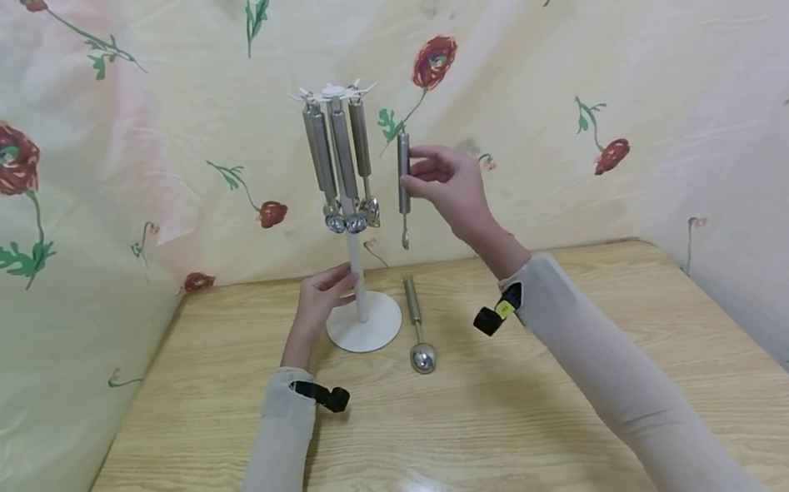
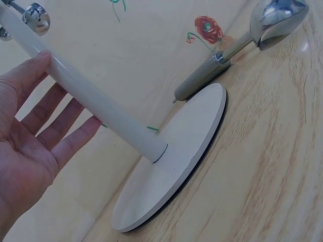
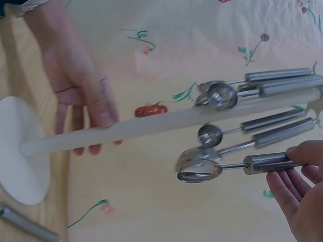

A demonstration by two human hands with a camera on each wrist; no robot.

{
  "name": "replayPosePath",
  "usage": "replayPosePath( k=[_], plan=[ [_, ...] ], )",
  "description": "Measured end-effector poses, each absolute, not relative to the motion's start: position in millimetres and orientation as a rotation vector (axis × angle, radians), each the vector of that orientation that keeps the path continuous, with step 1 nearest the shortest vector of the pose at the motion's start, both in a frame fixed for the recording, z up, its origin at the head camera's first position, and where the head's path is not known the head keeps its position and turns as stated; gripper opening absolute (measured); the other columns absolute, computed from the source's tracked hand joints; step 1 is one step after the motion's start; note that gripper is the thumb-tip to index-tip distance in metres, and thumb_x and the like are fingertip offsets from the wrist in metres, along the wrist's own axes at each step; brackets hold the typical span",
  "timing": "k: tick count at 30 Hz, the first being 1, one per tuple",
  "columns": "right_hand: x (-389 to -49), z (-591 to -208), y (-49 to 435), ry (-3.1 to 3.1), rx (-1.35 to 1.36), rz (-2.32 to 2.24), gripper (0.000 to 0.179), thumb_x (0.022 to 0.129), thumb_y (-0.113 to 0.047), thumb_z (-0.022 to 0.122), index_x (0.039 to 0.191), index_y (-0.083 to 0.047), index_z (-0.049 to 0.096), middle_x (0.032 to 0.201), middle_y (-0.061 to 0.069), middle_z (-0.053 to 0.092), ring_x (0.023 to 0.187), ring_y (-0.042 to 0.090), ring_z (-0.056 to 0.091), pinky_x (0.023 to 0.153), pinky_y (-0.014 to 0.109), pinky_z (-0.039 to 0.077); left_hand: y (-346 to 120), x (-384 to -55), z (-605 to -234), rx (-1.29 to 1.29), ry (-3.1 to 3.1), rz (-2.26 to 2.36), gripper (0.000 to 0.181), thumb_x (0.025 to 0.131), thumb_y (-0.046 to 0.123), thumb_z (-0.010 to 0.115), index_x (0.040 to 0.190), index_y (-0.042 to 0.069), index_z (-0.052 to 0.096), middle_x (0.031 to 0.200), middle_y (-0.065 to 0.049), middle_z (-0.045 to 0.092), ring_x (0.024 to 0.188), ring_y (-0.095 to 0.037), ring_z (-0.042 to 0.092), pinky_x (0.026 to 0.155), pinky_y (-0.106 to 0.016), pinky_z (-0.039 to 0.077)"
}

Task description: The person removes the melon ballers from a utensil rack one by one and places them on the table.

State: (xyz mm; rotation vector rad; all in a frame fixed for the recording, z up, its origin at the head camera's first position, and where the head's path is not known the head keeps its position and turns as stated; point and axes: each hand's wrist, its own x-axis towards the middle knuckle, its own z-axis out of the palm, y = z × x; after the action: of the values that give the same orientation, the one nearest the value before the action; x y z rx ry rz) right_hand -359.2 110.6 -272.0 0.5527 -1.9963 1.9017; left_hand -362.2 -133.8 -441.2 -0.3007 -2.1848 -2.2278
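Observation:
A white stand [image 1: 355,256] with a round base [image 1: 377,337] and hooks on top stands on the table. My left hand [image 1: 321,294] holds its pole low down, thumb on one side and fingers behind. Several metal scoops [image 1: 343,152] hang from the hooks, bowls downward. To the right of them, my right hand [image 1: 451,192] pinches another scoop [image 1: 403,165] by its thick handle, bowl end down. In the right wrist view this scoop's oval bowl [image 3: 199,173] overlaps the hanging ones. A further scoop [image 1: 423,357] lies on the table beside the base.
The wooden table [image 1: 243,460] reaches back to a wall covered in flowered cloth [image 1: 207,96]. Similar cloth hangs at the left and right sides. A small black camera [image 1: 487,321] is strapped to each wrist.

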Motion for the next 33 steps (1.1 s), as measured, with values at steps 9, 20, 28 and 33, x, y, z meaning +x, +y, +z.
replayPosePath(
  k=[9, 20, 28, 33],
  plan=[
    [-357, -321, 140, -2.113, 0.469, 1.975, 0.042, 0.089, 0.002, 0.075, 0.129, 0.007, 0.064, 0.089, -0.004, 0.069, 0.079, 0.008, 0.069, 0.074, 0.02, 0.064, -135, -363, -443, -0.292, -2.193, -2.235, 0.043, 0.1, 0.02, 0.067, 0.137, -0.001, 0.061, 0.136, -0.023, 0.065, 0.11, -0.018, 0.07, 0.095, -0.041, 0.062],
    [-351, -364, 161, -2.292, 0.352, 2.019, 0.044, 0.09, 0.0, 0.075, 0.131, 0.005, 0.062, 0.095, 0.001, 0.066, 0.081, 0.009, 0.068, 0.078, 0.025, 0.065, -134, -363, -442, -0.302, -2.2, -2.229, 0.041, 0.101, 0.018, 0.066, 0.137, -0.002, 0.061, 0.138, -0.025, 0.063, 0.115, -0.023, 0.069, 0.096, -0.043, 0.062],
    [-349, -393, 167, -2.376, 0.292, 2.021, 0.044, 0.09, 0.001, 0.075, 0.131, 0.007, 0.062, 0.095, 0.003, 0.067, 0.077, 0.008, 0.068, 0.078, 0.031, 0.066, -134, -363, -441, -0.301, -2.199, -2.227, 0.041, 0.101, 0.018, 0.066, 0.136, -0.002, 0.061, 0.138, -0.026, 0.062, 0.115, -0.024, 0.07, 0.096, -0.043, 0.062],
    [-350, -409, 168, -2.4, 0.28, 2.019, 0.043, 0.09, 0.001, 0.074, 0.131, 0.008, 0.061, 0.092, 0.001, 0.068, 0.076, 0.007, 0.068, 0.081, 0.037, 0.066, -134, -362, -441, -0.308, -2.198, -2.223, 0.041, 0.101, 0.017, 0.066, 0.136, -0.002, 0.061, 0.137, -0.026, 0.063, 0.114, -0.023, 0.07, 0.096, -0.043, 0.062]
  ],
)
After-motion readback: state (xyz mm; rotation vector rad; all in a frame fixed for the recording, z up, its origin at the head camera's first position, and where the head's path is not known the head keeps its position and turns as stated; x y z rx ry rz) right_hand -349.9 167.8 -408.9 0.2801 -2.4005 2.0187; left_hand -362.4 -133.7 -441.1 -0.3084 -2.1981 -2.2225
